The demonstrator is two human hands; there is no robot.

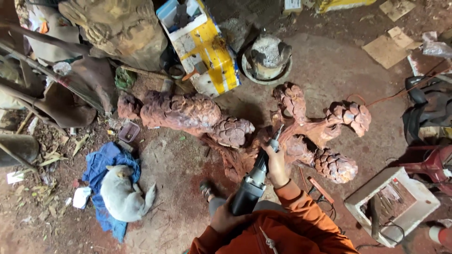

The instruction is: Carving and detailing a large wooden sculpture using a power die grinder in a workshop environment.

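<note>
- We see our right hand (277, 165) wrapped around the front neck of a grey power carving tool (254, 181), fingers closed tight on it just behind the tip.
- Our left hand (225, 217) grips the thick rear body of the same tool, closed around it close to our chest.
- The thin tip of the tool points up and away from us and meets the reddish wood carving (287, 136) near its middle, where the branches join.
- The carving lies on the dirt floor (188, 164) and spreads sideways; it bears several scaly pine-cone shapes, one long mass toward the left and rounder ones toward the right.
- We wear orange sleeves (301, 207), which fill the lower edge of the view.
- A pale dog (123, 194) lies curled on a blue cloth (101, 162) on the floor, well to the left of us and apart from the carving.
- Above the carving, toward the far edge of the floor, stands a yellow and white box (205, 49) tilted on its side, and just right of it a round grey pot (267, 59).
- A larger pale carved block (117, 26) rises in the far left corner.
- To our right a white crate (393, 200) sits on the floor, with tools inside that we cannot make out.
- Flat pieces of cardboard (388, 47) lie near the far right corner.
</note>
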